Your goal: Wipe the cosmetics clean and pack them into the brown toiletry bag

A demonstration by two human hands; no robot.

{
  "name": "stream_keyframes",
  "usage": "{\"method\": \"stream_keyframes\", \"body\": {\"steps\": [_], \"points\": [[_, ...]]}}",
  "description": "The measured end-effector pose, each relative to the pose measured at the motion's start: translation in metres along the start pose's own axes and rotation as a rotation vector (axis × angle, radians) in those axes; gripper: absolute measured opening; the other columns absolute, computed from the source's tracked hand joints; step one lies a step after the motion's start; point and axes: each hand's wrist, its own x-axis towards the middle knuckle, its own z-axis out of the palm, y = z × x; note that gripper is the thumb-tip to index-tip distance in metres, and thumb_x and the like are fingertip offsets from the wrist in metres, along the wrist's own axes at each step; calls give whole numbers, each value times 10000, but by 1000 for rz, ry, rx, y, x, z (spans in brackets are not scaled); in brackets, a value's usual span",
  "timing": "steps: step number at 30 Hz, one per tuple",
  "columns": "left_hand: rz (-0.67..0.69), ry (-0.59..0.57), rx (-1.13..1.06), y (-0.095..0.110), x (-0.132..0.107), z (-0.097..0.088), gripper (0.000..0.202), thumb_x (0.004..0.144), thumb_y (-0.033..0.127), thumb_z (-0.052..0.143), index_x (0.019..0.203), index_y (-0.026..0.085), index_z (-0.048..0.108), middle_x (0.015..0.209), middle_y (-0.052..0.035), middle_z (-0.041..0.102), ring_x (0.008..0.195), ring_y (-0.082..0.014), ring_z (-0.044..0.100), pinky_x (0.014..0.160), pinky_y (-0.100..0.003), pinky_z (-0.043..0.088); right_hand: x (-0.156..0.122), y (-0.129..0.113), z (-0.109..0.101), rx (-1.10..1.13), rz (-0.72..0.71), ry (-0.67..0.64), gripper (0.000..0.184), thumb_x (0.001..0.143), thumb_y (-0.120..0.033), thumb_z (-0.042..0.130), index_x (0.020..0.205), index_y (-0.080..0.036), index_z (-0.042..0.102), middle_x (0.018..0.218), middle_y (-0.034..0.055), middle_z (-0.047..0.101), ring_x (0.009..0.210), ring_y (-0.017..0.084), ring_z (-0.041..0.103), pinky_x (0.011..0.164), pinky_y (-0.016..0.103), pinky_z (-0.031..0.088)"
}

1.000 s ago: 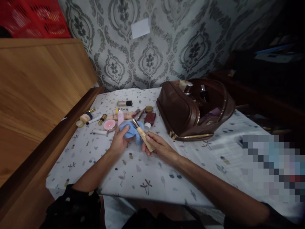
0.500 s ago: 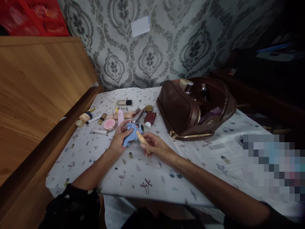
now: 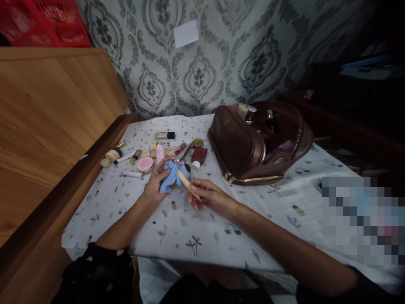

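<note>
Firstly, one slim tube, pale beige-yellow and smooth, slanting from the lower right up to the left just above the bench, its near end tapering to a flat, narrow edge. Held: by the right hand, whose grip is closed on the lower part of the tube between thumb and fingers. Item two, one light blue cloth, soft and crumpled, bunched against the upper end of the tube; the left hand has its grip closed on it, the folds spilling below the fingers. Obscured: the far end of the tube, lost in the cloth; any lettering on it, too small to read from where I stand. Also uncertain, a silvery piece just beyond the cloth, which I cannot assign to the tube or to the items behind. Partly covered: a dark green round object at the edge of the cloth, and the lower part of a pink bottle. Cut off: the red crate, at upper left. Dim: the contents of the open brown bag. Illegible: a patch at far right, broken into coloured squares.
</note>
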Motion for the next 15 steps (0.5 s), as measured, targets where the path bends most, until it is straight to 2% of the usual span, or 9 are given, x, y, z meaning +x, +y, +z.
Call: {"method": "stream_keyframes", "body": {"steps": [4, 7, 11, 15], "points": [[8, 30, 27, 0, 2, -2, 407, 611, 384, 841, 960, 244, 686, 939, -49, 729, 685, -174, 631, 519, -258, 466, 2, 3, -1, -68, -54, 57, 451, 715, -494, 790, 957, -182, 573, 732, 0, 665, 562, 103, 584, 422, 194, 344], [12, 29, 26, -3, 4, -5, 396, 625, 372, 837, 964, 231, 687, 945, -44, 732, 600, -130, 590, 456, -228, 418, 5, 5, -1, -108, -106, 143, 454, 680, -460, 825, 911, -194, 538, 738, -2, 689, 561, 101, 588, 446, 194, 370], [-44, -76, 27, -10, 1, -1, 446, 584, 346, 878, 953, 200, 675, 871, -33, 727, 653, -138, 645, 547, -217, 500, 5, 5, -2, -97, -140, 163, 465, 703, -542, 792, 860, -179, 548, 791, 39, 718, 632, 129, 653, 489, 208, 425], [-136, -171, 44, -14, -4, 4, 495, 593, 340, 885, 995, 173, 648, 855, -37, 718, 696, -163, 687, 611, -239, 542, 5, 3, -4, -93, -116, 142, 498, 687, -586, 789, 840, -187, 533, 797, 39, 708, 706, 166, 690, 530, 232, 490]]}}
